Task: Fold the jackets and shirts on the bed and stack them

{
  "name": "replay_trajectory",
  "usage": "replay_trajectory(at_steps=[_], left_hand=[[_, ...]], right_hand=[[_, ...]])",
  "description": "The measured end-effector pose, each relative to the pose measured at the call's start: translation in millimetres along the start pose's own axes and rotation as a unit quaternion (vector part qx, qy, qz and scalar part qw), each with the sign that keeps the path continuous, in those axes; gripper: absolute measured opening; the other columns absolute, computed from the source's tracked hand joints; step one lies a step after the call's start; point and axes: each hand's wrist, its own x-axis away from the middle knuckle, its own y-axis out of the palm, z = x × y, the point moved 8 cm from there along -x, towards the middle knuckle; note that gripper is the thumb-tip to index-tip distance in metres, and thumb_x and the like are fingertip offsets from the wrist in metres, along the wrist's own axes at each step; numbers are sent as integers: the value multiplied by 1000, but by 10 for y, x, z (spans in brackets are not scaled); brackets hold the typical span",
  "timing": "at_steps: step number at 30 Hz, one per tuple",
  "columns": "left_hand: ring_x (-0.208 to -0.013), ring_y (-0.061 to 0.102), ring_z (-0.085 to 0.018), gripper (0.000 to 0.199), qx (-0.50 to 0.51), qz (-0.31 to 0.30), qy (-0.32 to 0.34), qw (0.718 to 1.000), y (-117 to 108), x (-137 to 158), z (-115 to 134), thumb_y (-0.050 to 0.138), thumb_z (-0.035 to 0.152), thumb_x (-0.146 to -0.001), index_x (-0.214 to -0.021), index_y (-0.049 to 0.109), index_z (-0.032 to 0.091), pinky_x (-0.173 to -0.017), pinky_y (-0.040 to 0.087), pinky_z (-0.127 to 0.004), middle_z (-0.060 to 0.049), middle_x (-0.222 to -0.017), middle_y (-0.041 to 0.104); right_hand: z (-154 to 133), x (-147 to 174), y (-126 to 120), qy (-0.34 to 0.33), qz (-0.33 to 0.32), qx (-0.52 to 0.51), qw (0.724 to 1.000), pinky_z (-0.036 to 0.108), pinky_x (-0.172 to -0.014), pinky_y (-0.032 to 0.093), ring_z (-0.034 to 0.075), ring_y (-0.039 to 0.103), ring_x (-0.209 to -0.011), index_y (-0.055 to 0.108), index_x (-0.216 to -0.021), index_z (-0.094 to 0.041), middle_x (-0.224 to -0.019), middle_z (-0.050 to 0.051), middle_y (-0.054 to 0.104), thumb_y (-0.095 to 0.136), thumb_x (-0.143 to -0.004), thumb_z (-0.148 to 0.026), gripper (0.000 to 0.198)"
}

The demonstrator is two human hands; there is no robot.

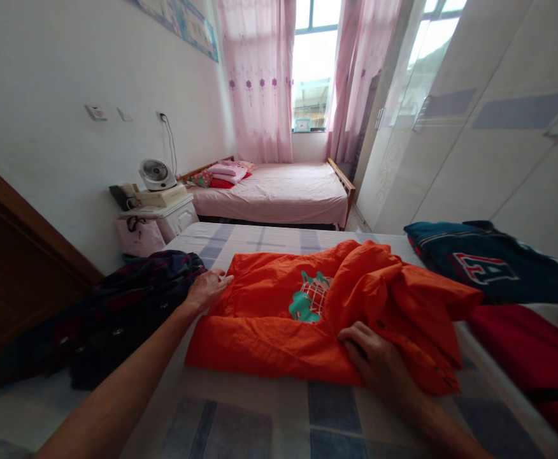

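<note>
Looking forward and down from the head camera, both bare hands rest at a bright orange garment of thin, creased cloth [260, 287]. It lies in the middle of a white cover patterned with blue-grey rectangles [288, 414]. Its left part is spread fairly flat, with a folded band along the near edge, while its right part is bunched in loose, raised folds. A teal-green and white globe-like print [310, 298] shows near its centre.

The left hand [208, 288] reaches to the garment's left edge, fingers stretched over the cloth; whether its grip is pinched on the fabric cannot be told. The right hand [377, 357] touches the near side, at the start of the bunched folds, with fingers bent; whether cloth is caught in that grip cannot be told either.

Just beside the left forearm lies a dark, rumpled plaid garment [130, 312]. To the right are a navy garment with red and white lettering [493, 261] and, nearer, a deep red garment [522, 350]. Beyond stand a bed with a pink sheet [283, 191], a small white cabinet [178, 217] bearing a round white fan [157, 173], and sheer pink curtains [260, 51] at the window [314, 64].
</note>
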Motion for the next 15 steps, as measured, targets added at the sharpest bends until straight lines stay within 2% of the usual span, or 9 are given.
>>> replay_trajectory(at_steps=[3, 8, 12, 15], left_hand=[[-91, 65, -22, 37, 7, -5, 6, 1000, 44, -73, 13, 49, 42, -79, -99, 67, 16, -72, 44, -24, -10, -99, 71], [-86, 66, -21, 26, 0, 18, -15, 1000, 39, -167, -51, 51, 28, -74, -91, 67, 17, -66, 45, -23, -8, -92, 72], [-87, 66, -29, 28, -38, 62, -27, 997, -135, -149, -63, 45, 26, -78, -93, 66, 15, -71, 47, -32, -15, -92, 70], [-99, 63, -28, 31, -56, 77, 24, 995, -218, 73, 160, 43, 26, -82, -101, 65, 14, -84, 46, -35, -16, -104, 67]], right_hand=[[-6, 3, -7, -1, 2, 2, 1000, 28, -73, 47, 17, 61, -81, 60, -87, -23, -88, 4, 63, 39, -90, -24, 21], [-13, 18, -11, 0, -4, 2, 1000, 28, -73, 47, 16, 61, -81, 60, -89, -23, -90, 3, 63, 39, -90, -23, 21], [-21, 6, -16, -8, 1, 6, 1000, 27, -72, 47, 16, 61, -80, 60, -89, -23, -89, 4, 63, 39, -90, -23, 21], [-23, 11, -21, -15, 4, 9, 1000, 26, -71, 48, 15, 61, -79, 60, -89, -23, -88, 3, 63, 40, -91, -21, 20]])
